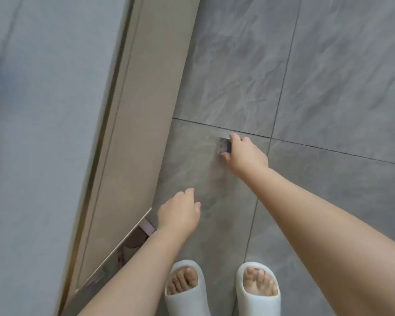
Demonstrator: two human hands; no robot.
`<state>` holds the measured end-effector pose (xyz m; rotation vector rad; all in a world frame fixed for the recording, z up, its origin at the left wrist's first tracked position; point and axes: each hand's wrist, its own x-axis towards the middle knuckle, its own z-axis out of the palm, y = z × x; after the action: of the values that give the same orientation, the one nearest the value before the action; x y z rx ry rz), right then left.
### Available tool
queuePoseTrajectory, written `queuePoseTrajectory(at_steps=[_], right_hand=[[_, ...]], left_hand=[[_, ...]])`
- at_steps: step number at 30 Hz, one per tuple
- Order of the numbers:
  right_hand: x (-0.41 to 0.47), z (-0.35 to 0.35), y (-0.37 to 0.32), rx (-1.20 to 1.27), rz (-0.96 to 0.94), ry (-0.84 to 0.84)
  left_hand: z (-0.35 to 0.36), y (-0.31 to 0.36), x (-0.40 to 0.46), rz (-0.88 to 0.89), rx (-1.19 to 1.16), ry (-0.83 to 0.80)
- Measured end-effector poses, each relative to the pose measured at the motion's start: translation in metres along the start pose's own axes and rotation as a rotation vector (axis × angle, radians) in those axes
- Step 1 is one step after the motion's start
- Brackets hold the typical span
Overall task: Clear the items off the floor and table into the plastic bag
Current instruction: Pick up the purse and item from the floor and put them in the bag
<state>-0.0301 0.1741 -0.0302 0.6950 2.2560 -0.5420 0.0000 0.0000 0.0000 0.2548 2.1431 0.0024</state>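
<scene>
**Small item gripped on the tiled floor**

A small clear, box-like item [224, 145] is seen low over the grey tiled floor [328, 76], just below a grout line that runs across the tiles and close to the point where it meets another joint. Whether the item is touching the tile or is lifted just off it cannot be told. It is pinched by the right hand [245, 153]: a finger is laid over its upper edge and the thumb is set against its lower edge, so the fingers are curled narrowly round it. The item's make and contents are too blurred to be named.

The left hand [179, 215] is held lower in the view, apart from the item and near the beige panel [132, 156] along the left edge of the floor. Its fingers are loosely bent and nothing is held in them. Both bare forearms are stretched forward from the lower edge of the view.

Two feet in white open-toed slippers [187, 290] are planted side by side on the tiles at the bottom of the view. A pale grey surface [43, 133] is seen beyond the panel on the left. At the panel's lower part a thin, angled edge is visible, with dark and pinkish shapes behind it that cannot be made out.
</scene>
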Motion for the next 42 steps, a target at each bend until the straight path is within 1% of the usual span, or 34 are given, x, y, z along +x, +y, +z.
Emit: queuePoseTrajectory(at_steps=[3,5,7,9,14,18,22,26,31,37,39,42], right_hand=[[0.013,0.011,-0.009,-0.025,0.052,0.014],[0.015,0.019,-0.014,0.037,0.075,0.021],[0.011,0.025,-0.016,0.089,0.064,0.032],[-0.004,0.028,-0.014,0.075,0.033,0.027],[-0.08,0.021,0.002,0.091,-0.019,-0.036],[-0.153,0.005,0.008,0.114,-0.073,-0.039],[-0.211,-0.011,0.005,0.164,-0.111,-0.052],[-0.25,-0.018,-0.006,0.207,-0.108,-0.052],[-0.297,-0.003,-0.022,0.069,-0.183,-0.035],[-0.351,0.029,-0.045,0.149,-0.179,-0.026],[-0.357,0.047,-0.053,0.183,-0.167,-0.019],[-0.352,0.08,-0.06,0.255,-0.137,-0.059]], left_hand=[[0.009,-0.006,0.013,-0.065,-0.052,0.033],[0.011,-0.007,0.019,-0.107,-0.117,0.029],[0.013,-0.008,0.019,-0.124,-0.131,0.023],[0.014,-0.01,0.011,-0.139,-0.129,0.027],[0.008,-0.013,-0.047,-0.157,-0.114,-0.02],[0.0,-0.012,-0.107,-0.162,-0.138,-0.018],[-0.008,-0.014,-0.162,-0.16,-0.192,-0.009],[-0.011,-0.024,-0.201,-0.194,-0.28,0.01],[0.0,-0.06,-0.248,-0.268,-0.355,0.038],[0.018,-0.13,-0.3,-0.415,-0.467,0.078],[0.027,-0.151,-0.302,-0.444,-0.49,0.092],[0.046,-0.177,-0.284,-0.453,-0.515,0.094]])
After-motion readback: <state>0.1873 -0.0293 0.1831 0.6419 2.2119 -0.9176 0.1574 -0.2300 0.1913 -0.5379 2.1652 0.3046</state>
